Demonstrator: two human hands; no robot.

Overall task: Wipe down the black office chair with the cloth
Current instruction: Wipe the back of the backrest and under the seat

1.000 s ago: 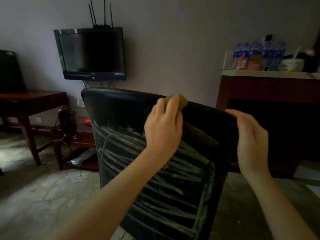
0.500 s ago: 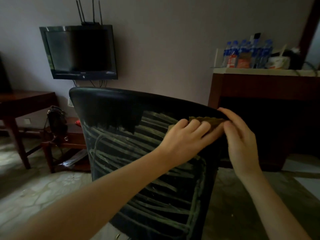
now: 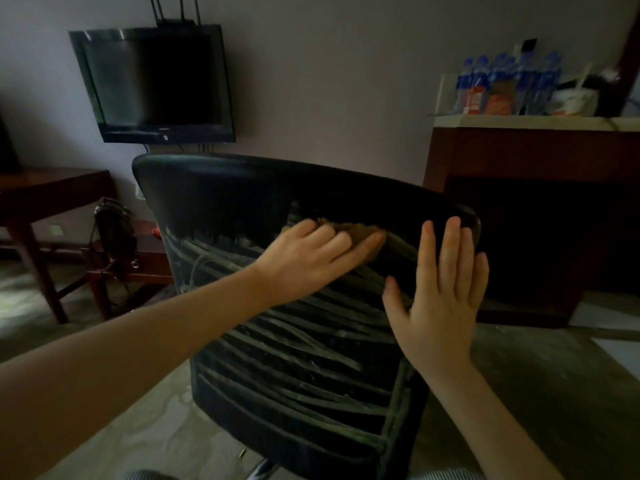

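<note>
The black office chair [image 3: 277, 202] shows me the rear of its backrest, ribbed and streaked with pale dust below a cleaner dark band along the top. A small brownish cloth [image 3: 349, 228] lies on the upper right part of the backrest. My left hand [image 3: 311, 258] presses on the cloth with fingers laid over it, covering most of it. To the right, my right hand [image 3: 440, 289] lies flat on the backrest near its right edge, fingers straight and spread.
A wall-mounted television [image 3: 156, 84] hangs behind the chair. A dark wooden table [image 3: 52, 195] and a low stand with a black bag [image 3: 114, 226] are at the left. A wooden counter [image 3: 533, 161] carrying several bottles [image 3: 502, 84] stands at the right. The floor is stone-patterned.
My left hand has slid the cloth from the top rim down onto the backrest's upper right face. My right hand left the rim and now lies flat on the backrest.
</note>
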